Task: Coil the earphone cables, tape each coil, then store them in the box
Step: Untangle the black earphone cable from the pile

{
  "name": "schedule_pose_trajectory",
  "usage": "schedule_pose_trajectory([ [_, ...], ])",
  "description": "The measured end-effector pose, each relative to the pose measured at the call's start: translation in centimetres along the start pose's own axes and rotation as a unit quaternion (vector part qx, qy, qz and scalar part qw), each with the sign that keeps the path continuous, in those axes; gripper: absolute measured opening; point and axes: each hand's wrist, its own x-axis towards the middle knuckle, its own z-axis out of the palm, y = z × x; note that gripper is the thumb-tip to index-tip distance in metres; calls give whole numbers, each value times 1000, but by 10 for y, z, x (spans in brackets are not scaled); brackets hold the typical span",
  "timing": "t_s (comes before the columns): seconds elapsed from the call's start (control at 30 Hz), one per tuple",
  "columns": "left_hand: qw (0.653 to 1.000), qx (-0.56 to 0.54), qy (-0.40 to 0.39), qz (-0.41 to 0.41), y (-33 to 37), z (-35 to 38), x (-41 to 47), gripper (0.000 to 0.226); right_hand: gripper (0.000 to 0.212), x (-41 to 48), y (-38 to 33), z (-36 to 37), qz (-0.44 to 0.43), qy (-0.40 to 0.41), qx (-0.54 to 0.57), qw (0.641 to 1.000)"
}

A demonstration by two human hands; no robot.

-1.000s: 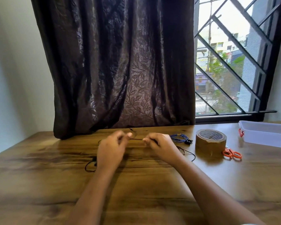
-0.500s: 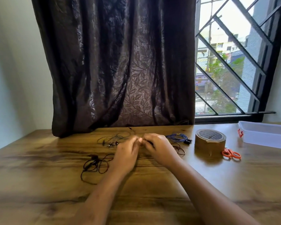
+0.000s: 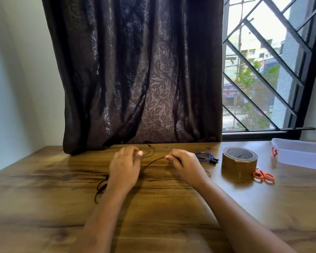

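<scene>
Pinching a thin black earphone cable (image 3: 153, 161) at 2 spots, we hold its small loop in our left hand (image 3: 124, 167) and the strand in our right hand (image 3: 186, 165), over the brown wooden table (image 3: 44, 198). Tangled blue earphones (image 3: 206, 157), brown tape roll (image 3: 239, 159), orange-handled scissors (image 3: 263, 175), clear plastic box (image 3: 299, 154) sit on our right, box farthest.

wooden table (image 3: 153, 207), blue earphones (image 3: 206, 157), tape roll (image 3: 239, 159), orange scissors (image 3: 264, 175), plastic box (image 3: 299, 154)

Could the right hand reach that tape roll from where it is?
Probably yes. The tape roll stands just right of the right hand, only blue earphones between, though that hand pinches a black cable.
</scene>
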Motion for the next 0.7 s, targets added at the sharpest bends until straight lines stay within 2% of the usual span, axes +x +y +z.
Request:
schedule_pose_trajectory([
  [0.1, 978, -144, -139, 54, 23, 12, -10, 24, 22, 1, -8, 6, -36, -25, -2, 999],
  [0.17, 970, -162, -162, 83, 24, 16, -12, 24, 25, 3, -12, 5, -47, -31, -14, 998],
  [0.23, 981, -143, -108, 74, 16, 12, -7, 25, 29, 4, -9, -1, -40, -19, -16, 999],
  [0.3, 989, -149, -3, 1, 3, 0, -1, 23, 34, 2, -2, -8, -16, 8, -8, 1000],
  [0.37, 977, -166, 110, -72, -10, -10, 2, 22, 32, -1, 7, -13, 7, 16, -15, 1000],
  [0.4, 969, -175, 141, -99, -13, -12, 3, 24, 29, -4, 9, -13, 19, 10, -22, 1000],
  [0.47, 942, -269, 140, -144, -7, -13, 3, 27, 20, -5, 12, -9, 35, 1, -32, 999],
  [0.5, 917, -348, 104, -163, 3, -14, 2, 28, 19, -4, 12, -7, 37, 7, -40, 998],
  [0.57, 873, -457, -44, -166, 24, -15, -2, 25, 19, -1, 10, -7, 40, 28, -55, 997],
  [0.63, 837, -478, -248, -98, 39, -12, -9, 19, 19, 0, 8, -8, 46, 55, -58, 996],
  [0.7, 793, -437, -424, -26, 48, -6, -19, 19, 18, -1, 7, -9, 58, 85, -36, 994],
])
